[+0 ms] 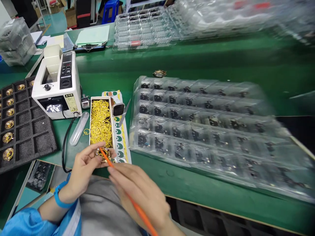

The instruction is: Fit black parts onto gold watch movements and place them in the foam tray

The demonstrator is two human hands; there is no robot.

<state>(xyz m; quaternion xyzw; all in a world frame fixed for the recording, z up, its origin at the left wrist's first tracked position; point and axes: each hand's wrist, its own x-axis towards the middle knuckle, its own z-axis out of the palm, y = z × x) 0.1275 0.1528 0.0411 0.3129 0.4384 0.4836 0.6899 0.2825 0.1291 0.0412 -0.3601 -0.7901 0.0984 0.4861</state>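
Green bench runs across the view, with floor, cartons and a blue stool beyond its far edge. Left hand, blue band at the wrist: thumb and fingers closed around the edge of a round gold piece, held just off the near end of an open box of yellow rings. Right hand: fingers gripping an orange stick-like tool, its tip at the face of the gold piece; whether it touches cannot be told.

White machine with a tape roll stands left of the box, black cable running from it. Clear tube lies between cable and box. Printed sheet with green shapes lies along the box's right side, pointed metal tool over it. Dark foam tray at far left holds gold pieces in some cells. Clear compartment tray, at right, holds small dark parts; right portion blurred. Another gold piece lies just behind that tray.
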